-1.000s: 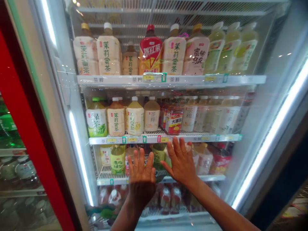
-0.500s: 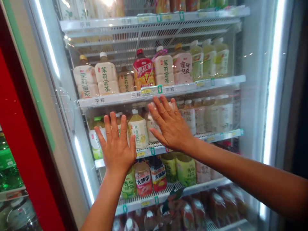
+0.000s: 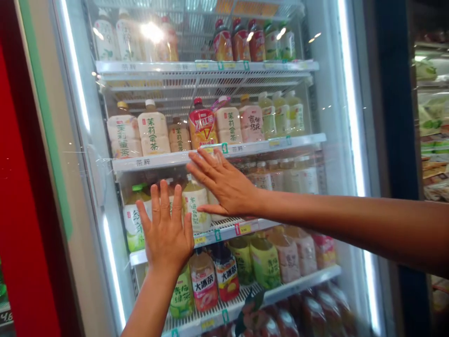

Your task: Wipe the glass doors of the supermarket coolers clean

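Observation:
My left hand (image 3: pixel 167 231) lies flat, fingers spread and pointing up, against the glass door of a drinks fridge. My right hand (image 3: pixel 224 185) is also flat on the glass, a little higher and to the right, fingers stretched toward the upper left. Something pale and whitish (image 3: pixel 218 157) shows by its fingertips; I cannot tell whether it is under the hand or behind the glass. Behind the hands, inside the fridge, stand a white-labelled bottle (image 3: pixel 196 206) and a green-capped tea bottle (image 3: pixel 135 217). Neither hand grasps anything.
Several fridge shelves (image 3: pixel 213 66) hold rows of bottled drinks, among them a red iced tea bottle (image 3: pixel 202 124). Light strips (image 3: pixel 354 117) run down both sides of the door. A red panel (image 3: pixel 26 187) borders the left, and packaged produce (image 3: pixel 433 117) sits at the far right.
My right hand has slid left across the glass, closer to the left hand. The left hand keeps roughly its place. The view has swung to the right, bringing the produce shelves in.

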A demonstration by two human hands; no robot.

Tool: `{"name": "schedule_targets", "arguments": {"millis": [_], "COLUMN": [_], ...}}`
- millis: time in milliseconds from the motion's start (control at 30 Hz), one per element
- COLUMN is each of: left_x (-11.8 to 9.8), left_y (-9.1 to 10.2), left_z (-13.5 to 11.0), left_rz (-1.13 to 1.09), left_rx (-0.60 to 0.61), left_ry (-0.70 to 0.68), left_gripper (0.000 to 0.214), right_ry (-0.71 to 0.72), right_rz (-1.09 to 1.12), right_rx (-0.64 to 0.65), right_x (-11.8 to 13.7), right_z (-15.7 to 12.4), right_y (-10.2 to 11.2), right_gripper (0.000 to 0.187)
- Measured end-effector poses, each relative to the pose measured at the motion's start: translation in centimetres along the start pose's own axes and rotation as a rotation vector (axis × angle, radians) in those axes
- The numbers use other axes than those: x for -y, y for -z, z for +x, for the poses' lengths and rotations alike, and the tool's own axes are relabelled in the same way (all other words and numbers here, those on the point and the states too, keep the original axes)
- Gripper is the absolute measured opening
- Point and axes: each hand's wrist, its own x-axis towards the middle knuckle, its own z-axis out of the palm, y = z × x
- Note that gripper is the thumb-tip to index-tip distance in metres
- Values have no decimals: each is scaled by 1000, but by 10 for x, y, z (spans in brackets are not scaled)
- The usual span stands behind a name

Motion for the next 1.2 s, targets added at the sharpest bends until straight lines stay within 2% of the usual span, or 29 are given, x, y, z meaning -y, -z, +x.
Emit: {"name": "schedule_targets", "arguments": {"millis": [100,200,333,433,567,633,700,767,867,933,1033,1100,1200], "left_x": [0,-2,-5,-9,-11,-11,-15,-29,-73,-108,-145,-154,-152], "left_y": [1,1,-2,-2,1,6,12,16,10,0,-18,-27,-34], "left_z": [1,3,5,6,6,7,9,13,21,25,25,21,16], "left_rz": [24,40,48,55,55,44,22,-5,-55,-82,-95,-100,-114], "left_rx": [9,23,25,35,79,117,157,174,216,254,255,228,197], "left_ry": [-21,-25,-33,-29,-3,20,44,65,24,-26,-40,-30,-24], "left_gripper": [79,78,77,76,77,78,78,78,73,69,67,68,70], "right_ry": [99,133,116,59,122,202,206,58,-274,-304,-213,-280,-409], "right_rz": [14,-1,4,13,16,31,63,96,128,149,158,128,79], "right_rx": [48,41,-2,-9,22,71,103,76,-2,-3,24,9,-31], "right_x": [3,-5,-14,-3,18,17,7,-2,-1,8,12,5,-4], "right_z": [-15,-26,-28,-39,-85,-113,-136,-153,-173,-184,-193,-193,-197], "right_y": [3,5,3,-1,0,6,15,22,27,28,28,28,25], "right_gripper": [96,92,91,92,98,100,100,100,101,100,96,93,90]}}
